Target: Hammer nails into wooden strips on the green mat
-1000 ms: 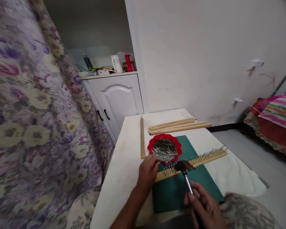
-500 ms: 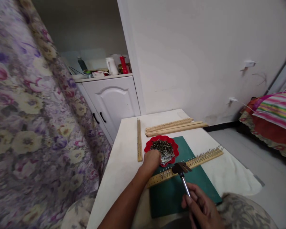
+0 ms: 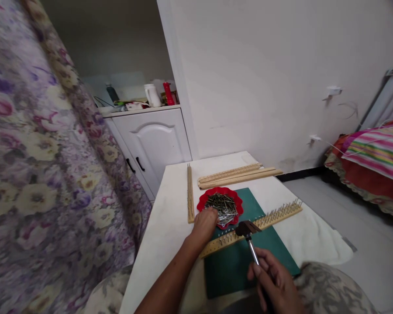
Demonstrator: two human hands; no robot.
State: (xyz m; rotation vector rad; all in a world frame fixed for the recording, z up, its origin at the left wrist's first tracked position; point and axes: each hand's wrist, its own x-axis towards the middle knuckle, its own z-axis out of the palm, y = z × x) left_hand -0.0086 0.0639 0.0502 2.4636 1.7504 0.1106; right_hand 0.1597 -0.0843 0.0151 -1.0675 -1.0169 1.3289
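Grasped dark-headed, silver-shafted hammer [image 3: 253,251] in right fingers [image 3: 267,258] | rested left fingers [image 3: 212,213] at red scalloped nail bowl [image 3: 239,203]; couldn't tell if pinching | had bowl far side of nail-studded wooden strip [image 3: 265,224], apparently for reach

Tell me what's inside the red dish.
A heap of loose nails, some dark, some bright silver, lies in the red dish. Its floor is hidden beneath them; the left hand covers part of the near-left rim and whatever lies under it.
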